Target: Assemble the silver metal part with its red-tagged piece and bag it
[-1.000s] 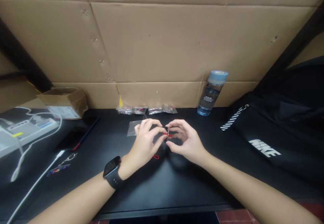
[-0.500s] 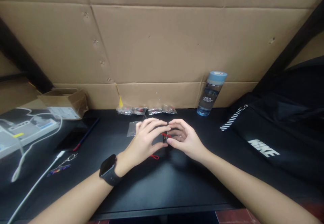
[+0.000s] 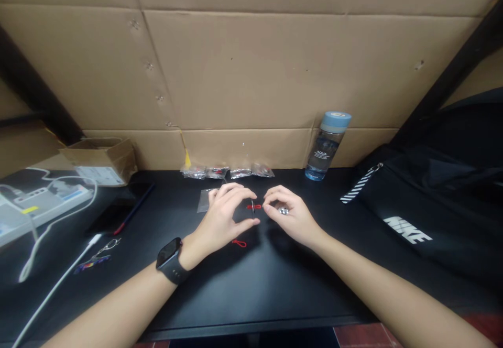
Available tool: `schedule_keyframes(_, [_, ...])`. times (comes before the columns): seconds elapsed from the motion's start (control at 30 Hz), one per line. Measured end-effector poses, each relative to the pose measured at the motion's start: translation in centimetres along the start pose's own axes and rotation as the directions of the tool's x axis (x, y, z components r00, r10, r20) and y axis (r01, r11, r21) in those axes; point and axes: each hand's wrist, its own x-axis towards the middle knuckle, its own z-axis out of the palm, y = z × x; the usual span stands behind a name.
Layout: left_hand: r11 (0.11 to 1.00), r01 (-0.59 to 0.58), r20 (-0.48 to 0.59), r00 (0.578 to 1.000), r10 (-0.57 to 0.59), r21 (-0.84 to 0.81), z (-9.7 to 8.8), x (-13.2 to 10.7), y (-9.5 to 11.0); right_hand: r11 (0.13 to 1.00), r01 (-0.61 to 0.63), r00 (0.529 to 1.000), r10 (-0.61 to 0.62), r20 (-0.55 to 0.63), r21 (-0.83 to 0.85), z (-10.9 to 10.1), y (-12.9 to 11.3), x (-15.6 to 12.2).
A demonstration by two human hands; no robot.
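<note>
Apparently poised between the left hand and the right hand, above the black surface: a small thin disc, turned edge-on, upright along its long axis, and crossed by a short red cord running sideways toward the right fingertips. Closer to the left hand than to the right, just under the left forefinger tip. On the left, thumb and forefinger bowed well apart around the disc; cannot tell from this angle whether pinching it with a hidden finger. On the right, thumb brought to forefinger beside the end of the cord, too close to tell touching from apart, with a silvery piece with dark spots gripped in the curl of the fingers. On the near side of the left thumb, a red loop, partly hidden. As for containers, beyond the hands a row of shiny clear packets along the foot of the cardboard wall, with small red and silvery bits inside, too blurred to name. Beside the left knuckles, a flat clear bag, partly covered. Farther left, an open cardboard box, too deep to see into. To the right, a blue-lidded bottle, partly filled with clear liquid, and a black bag with contents out of sight.
</note>
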Motion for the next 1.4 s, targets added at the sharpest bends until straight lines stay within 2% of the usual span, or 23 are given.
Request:
schedule_keyframes(0.2, [1.0,-0.016,-0.004,1.0,0.016,0.008,0.2,0.0,0.3,0.998,0.037,0.999,-0.036,0.017,-0.042,0.2,0.0,-0.1])
schedule_keyframes(0.43, [0.999,0.032,0.045,0.998,-0.032,-0.004,0.2,0.0,0.4,0.996,0.034,0.998,-0.038,-0.045,-0.078,0.0,-0.4,0.1])
schedule_keyframes(0.6, [0.999,0.052,0.08,0.996,-0.051,-0.015,0.3,0.0,0.4,0.978,0.087,0.996,-0.088,0.006,-0.187,-0.5,-0.1,0.1])
schedule_keyframes(0.67, [0.999,0.026,0.093,0.995,-0.023,-0.028,0.2,-0.1,0.3,0.958,0.122,0.992,-0.114,0.048,-0.259,-0.8,0.3,0.3])
schedule_keyframes(0.77, [0.997,-0.069,0.177,0.981,0.074,-0.036,0.1,-0.2,0.2,0.929,0.16,0.985,-0.129,0.113,-0.335,-1.4,1.0,0.5])
schedule_keyframes(0.87, [0.991,-0.128,0.272,0.953,0.132,-0.031,0.2,-0.3,0.1,0.925,0.156,0.984,-0.117,0.131,-0.347,-1.6,1.7,0.6])
schedule_keyframes(1.0, [0.991,-0.131,0.358,0.924,0.135,-0.033,0.6,-0.4,0.1,0.923,0.155,0.984,-0.113,0.136,-0.352,-1.4,1.9,0.7])
schedule_keyframes(1.13, [0.992,-0.118,0.388,0.914,0.122,-0.036,0.8,-0.5,-0.1,0.923,0.142,0.984,-0.093,0.152,-0.358,-1.2,1.9,0.8])
schedule_keyframes(1.2, [0.993,-0.113,0.381,0.917,0.115,-0.029,1.0,-0.6,-0.3,0.926,0.114,0.988,-0.067,0.139,-0.361,-1.7,2.2,1.1])
schedule_keyframes(1.3, [0.995,-0.095,0.375,0.923,0.092,-0.011,1.4,-0.8,-0.9,0.911,0.083,0.991,-0.032,0.133,-0.405,-3.7,3.0,1.6])
schedule_keyframes(1.33, [0.996,-0.087,0.378,0.922,0.084,-0.008,1.6,-0.9,-1.1,0.9,0.087,0.988,-0.022,0.154,-0.427,-4.5,3.3,1.7])
schedule_keyframes(1.4, [0.997,-0.072,0.389,0.919,0.07,-0.01,2.0,-0.9,-1.4,0.892,0.121,0.964,-0.001,0.267,-0.435,-6.3,3.8,1.9])
